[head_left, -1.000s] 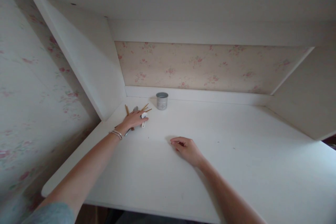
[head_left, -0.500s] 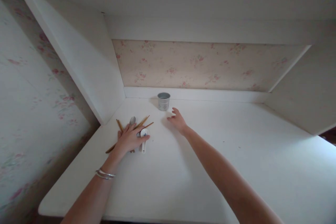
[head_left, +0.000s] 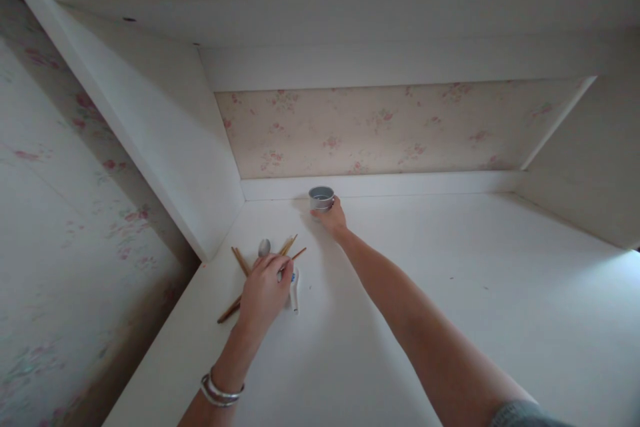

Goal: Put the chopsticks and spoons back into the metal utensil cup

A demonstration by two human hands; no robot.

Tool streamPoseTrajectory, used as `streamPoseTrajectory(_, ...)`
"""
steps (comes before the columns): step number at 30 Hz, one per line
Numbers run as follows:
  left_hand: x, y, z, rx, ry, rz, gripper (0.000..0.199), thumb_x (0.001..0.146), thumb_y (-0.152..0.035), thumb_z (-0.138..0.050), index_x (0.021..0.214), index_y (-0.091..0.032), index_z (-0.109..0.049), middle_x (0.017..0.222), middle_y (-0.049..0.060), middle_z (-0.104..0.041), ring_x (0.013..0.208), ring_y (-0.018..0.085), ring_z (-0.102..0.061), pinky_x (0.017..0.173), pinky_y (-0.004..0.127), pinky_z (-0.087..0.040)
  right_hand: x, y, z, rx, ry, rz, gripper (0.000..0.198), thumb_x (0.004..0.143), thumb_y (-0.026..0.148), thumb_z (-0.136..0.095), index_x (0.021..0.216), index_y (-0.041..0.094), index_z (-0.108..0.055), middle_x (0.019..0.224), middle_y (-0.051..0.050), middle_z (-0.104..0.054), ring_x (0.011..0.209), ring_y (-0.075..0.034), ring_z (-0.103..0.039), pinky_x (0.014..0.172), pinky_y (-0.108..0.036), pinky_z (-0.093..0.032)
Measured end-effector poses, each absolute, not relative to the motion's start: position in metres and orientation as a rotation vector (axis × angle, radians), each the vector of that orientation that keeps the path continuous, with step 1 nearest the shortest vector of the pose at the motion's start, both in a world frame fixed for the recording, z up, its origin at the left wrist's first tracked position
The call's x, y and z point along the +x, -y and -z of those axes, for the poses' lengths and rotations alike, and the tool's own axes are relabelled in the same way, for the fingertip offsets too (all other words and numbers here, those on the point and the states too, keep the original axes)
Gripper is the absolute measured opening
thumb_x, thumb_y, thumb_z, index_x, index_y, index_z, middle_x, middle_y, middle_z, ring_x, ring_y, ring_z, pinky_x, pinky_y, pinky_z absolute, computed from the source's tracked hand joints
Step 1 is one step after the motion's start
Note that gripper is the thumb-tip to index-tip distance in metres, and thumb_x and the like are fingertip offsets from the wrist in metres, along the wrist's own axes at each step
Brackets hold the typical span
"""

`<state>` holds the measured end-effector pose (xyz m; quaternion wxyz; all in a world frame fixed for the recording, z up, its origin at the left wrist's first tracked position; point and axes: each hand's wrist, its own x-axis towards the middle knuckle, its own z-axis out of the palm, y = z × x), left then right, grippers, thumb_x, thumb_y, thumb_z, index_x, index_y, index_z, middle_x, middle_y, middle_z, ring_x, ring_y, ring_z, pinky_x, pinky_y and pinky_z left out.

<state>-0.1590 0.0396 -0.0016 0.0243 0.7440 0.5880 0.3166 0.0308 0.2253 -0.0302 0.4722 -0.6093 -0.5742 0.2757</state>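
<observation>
The right hand point(head_left: 332, 216) holds the cup point(head_left: 320, 203) with curled fingers; light, steady pressure should serve. Nearer and left of the cup, the left hand point(head_left: 265, 285) arches over chopsticks point(head_left: 240, 261), its hold unclear.

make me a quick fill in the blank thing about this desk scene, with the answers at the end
1. The metal cup is held by the person's ____ hand.
2. Silver bangles circle the person's ____ wrist.
3. The white spoon lies to the ____ of the left hand.
4. The wallpaper behind the cup is patterned with pink ____.

Missing words: right; left; right; flowers
</observation>
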Motion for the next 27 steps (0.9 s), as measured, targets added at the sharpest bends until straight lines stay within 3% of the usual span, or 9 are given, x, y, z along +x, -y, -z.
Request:
streamPoseTrajectory(6,-0.142,-0.029,-0.002,2.363,-1.661,-1.003,0.023,0.093,-0.028,-0.045,0.086,-0.025,-0.067,0.087,0.004,-0.071,0.082,0.019,-0.064,0.079,0.034,-0.050,0.039,-0.204,0.021,-1.471,1.386,-0.634,0.073,0.064,0.041,-0.077,0.125,0.016,-0.047,0.123,-0.013,-0.060,0.112,-0.026,-0.058,0.094,-0.038,-0.044)
streamPoseTrajectory(12,-0.132,-0.021,-0.006,2.445,-1.540,-0.960,0.024,0.094,-0.027,-0.043,0.087,-0.023,-0.066,0.083,0.003,-0.070,0.077,0.017,-0.065,0.074,0.031,-0.048,0.059,-0.137,0.013,-1.327,1.364,-0.715,0.070,0.068,0.045,-0.076,0.126,0.022,-0.044,0.125,-0.009,-0.060,0.106,-0.021,-0.062,0.088,-0.033,-0.050)
streamPoseTrajectory(20,-0.101,-0.004,-0.002,2.674,-1.338,-0.757,0.031,0.095,-0.027,-0.041,0.083,-0.024,-0.069,0.070,0.004,-0.067,0.073,0.018,-0.063,0.069,0.030,-0.047,0.107,-0.023,0.012,-1.143,1.324,-0.951,0.070,0.067,0.038,-0.081,0.125,0.024,-0.045,0.125,-0.010,-0.061,0.111,-0.023,-0.062,0.094,-0.038,-0.051)
streamPoseTrajectory(27,-0.097,-0.002,0.003,2.596,-1.379,-0.789,0.032,0.095,-0.029,-0.040,0.087,-0.022,-0.071,0.077,0.006,-0.070,0.078,0.019,-0.064,0.075,0.031,-0.047,0.126,-0.001,0.039,-1.225,1.394,-0.903,0.072,0.066,0.036,-0.080,0.128,0.026,-0.044,0.125,-0.010,-0.061,0.112,-0.025,-0.061,0.097,-0.041,-0.049)
